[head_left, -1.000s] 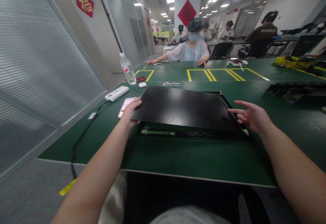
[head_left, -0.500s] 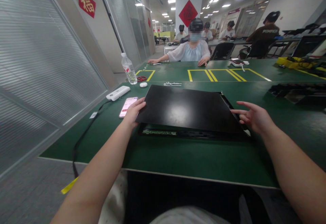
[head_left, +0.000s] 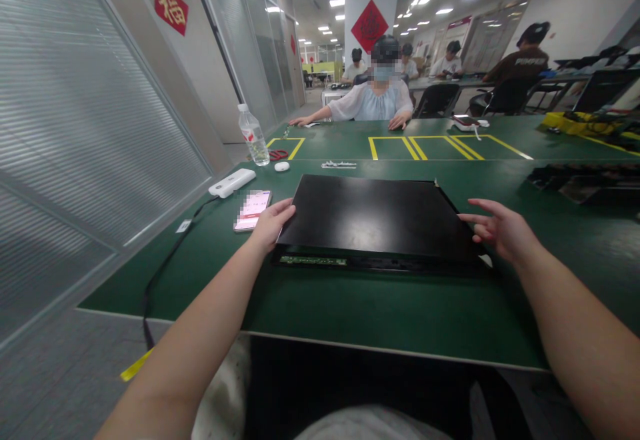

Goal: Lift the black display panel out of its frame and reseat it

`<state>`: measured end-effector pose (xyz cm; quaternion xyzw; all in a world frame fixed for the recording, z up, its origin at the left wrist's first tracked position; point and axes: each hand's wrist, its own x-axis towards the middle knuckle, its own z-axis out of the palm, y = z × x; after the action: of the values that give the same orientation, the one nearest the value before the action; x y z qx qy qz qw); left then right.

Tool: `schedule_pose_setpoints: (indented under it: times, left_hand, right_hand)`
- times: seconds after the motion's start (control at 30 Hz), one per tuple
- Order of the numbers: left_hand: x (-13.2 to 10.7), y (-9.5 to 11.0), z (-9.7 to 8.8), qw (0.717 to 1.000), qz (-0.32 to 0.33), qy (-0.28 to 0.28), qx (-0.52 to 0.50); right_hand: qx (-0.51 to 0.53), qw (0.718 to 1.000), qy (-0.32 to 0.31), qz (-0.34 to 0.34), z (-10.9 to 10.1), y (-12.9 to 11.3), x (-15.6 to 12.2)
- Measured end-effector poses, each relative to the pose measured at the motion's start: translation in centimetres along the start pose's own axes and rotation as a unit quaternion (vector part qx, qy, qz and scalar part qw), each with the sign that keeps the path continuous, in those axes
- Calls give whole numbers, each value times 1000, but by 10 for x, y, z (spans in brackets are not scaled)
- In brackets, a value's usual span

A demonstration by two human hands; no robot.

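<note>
A large flat black panel (head_left: 375, 217) lies over a black frame (head_left: 380, 264) on the green table (head_left: 350, 307); a strip of green circuit board shows along the frame's near edge. My left hand (head_left: 271, 222) grips the panel's left edge, fingers curled on it. At the panel's right edge is my right hand (head_left: 495, 228), its fingers spread apart and holding nothing.
Left of the panel lie a phone (head_left: 253, 209), a white power pack (head_left: 231, 182) with a black cable, a water bottle (head_left: 253, 136), red scissors and a small white object. Dark parts sit at the right (head_left: 580, 180). A person sits across the table (head_left: 375, 97); others work behind.
The panel's left side has come down from a tilted, raised position and now lies nearly flat on the frame, shifted slightly right. My left hand followed it; my right hand stayed at the right edge.
</note>
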<state>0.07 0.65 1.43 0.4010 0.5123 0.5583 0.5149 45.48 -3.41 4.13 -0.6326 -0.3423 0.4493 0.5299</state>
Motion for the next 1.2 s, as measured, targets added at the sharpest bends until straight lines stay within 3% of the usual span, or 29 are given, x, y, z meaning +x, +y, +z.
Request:
schedule_pose_setpoints:
  times: [0.27,0.53,0.7,0.97,1.2]
  left_hand:
    - [2,-4,-1,999,7,26,31]
    - [1,6,0,998,-39,37,-45]
    - [1,3,-2,999,-14,21,-41]
    - [1,-5,2,998,41,23,48]
    - [-2,-3,8,995,52,20,82]
  right_hand:
    - [-20,1000,-8,-19,1,3,2]
    - [-21,999,-13,-31,-2,6,5]
    - [-32,998,-16,-45,-4,11,10]
    - [-85,992,-12,-95,1,15,8]
    - [-132,985,-18,-106,2,17,7]
